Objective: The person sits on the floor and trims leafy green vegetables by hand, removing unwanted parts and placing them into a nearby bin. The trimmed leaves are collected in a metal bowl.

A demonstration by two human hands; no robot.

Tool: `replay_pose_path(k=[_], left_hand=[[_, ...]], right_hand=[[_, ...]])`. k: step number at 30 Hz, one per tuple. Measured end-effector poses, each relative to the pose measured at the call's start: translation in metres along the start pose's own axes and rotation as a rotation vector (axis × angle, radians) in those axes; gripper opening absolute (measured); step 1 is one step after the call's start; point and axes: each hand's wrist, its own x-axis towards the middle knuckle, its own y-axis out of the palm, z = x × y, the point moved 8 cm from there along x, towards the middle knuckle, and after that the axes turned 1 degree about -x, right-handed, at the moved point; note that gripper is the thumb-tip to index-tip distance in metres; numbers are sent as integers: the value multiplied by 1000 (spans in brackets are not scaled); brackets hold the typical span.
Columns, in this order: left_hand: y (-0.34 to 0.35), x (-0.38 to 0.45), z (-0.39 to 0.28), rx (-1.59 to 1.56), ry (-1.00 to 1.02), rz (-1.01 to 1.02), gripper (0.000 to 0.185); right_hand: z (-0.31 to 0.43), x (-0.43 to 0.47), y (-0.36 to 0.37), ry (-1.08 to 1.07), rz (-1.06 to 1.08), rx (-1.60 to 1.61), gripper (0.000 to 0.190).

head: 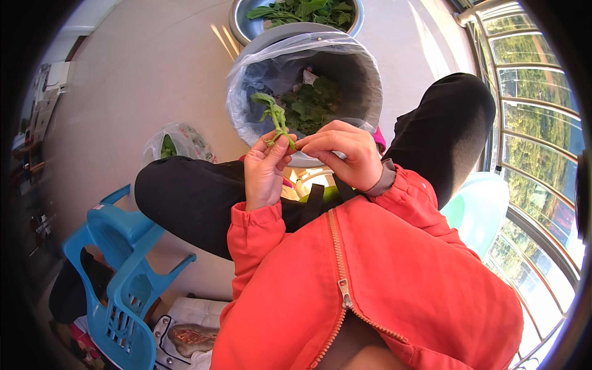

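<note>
Between thumb and fingers, my left hand (267, 169) holds a leafy green stem (279, 121) upright over the near rim of a lined bin. My right hand (344, 149) pinches at the lower end of the stem; whether it grips the stem itself is hard to tell. Below and beyond both hands stands the grey round bin (370, 92) with a clear plastic liner, and discarded leaves (314, 104) lie inside it with a whitish scrap. Behind the bin, a steel basin (238, 23) holds loose leafy greens (307, 13).
A plastic bag (152, 148) with greens lies on the tiled floor (115, 101), left of the bin. A blue plastic chair (125, 273) is at lower left. My knees flank the bin. A pale green plastic item (478, 208) and a metal railing (532, 99) are at right.
</note>
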Motion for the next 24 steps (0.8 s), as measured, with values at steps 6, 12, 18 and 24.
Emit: replay_pose_path(k=[6,12,18,24], left_hand=[[3,-1,-1,-16,5,50,22],[0,-2,-2,41,19,3,22],[-5,-2,0,121,36,-15,24],[-2,-6,1,135,16,6,23]], right_hand=[[4,1,1,-17,10,-15,15],[3,1,4,-17,2,-38,15],[-5,0,9,62,39,-107,18],[-38,-1,-10,350,-133,-133,14]])
